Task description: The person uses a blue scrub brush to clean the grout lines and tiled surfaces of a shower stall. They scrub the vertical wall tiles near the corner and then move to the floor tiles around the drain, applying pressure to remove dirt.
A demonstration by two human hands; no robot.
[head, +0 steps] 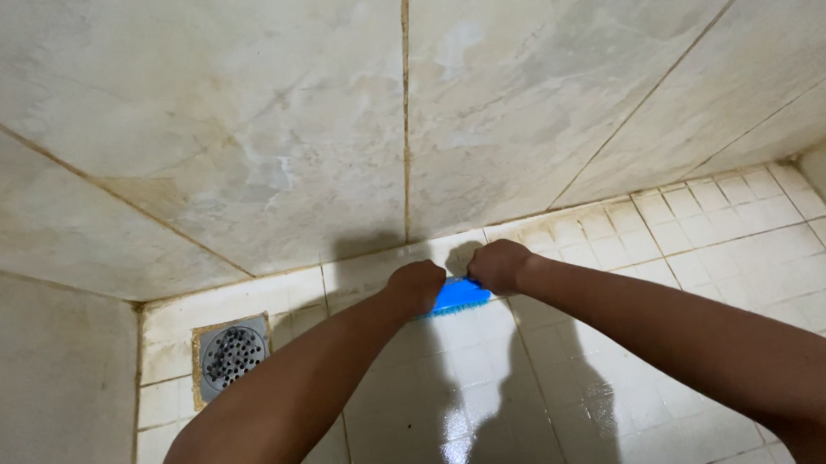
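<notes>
Both hands are closed on a blue scrub brush [461, 296]: the left hand [417, 285] grips its left end and the right hand [498, 266] its right end, so only a short middle part shows between them. The brush lies on the wet floor of small white tiles [706, 249], just beside the foot of the marbled wall [272, 127]. A round metal drain [231, 354] sits well apart to the left, near the corner.

Both hands [459, 278] fisted, arms outstretched
</notes>
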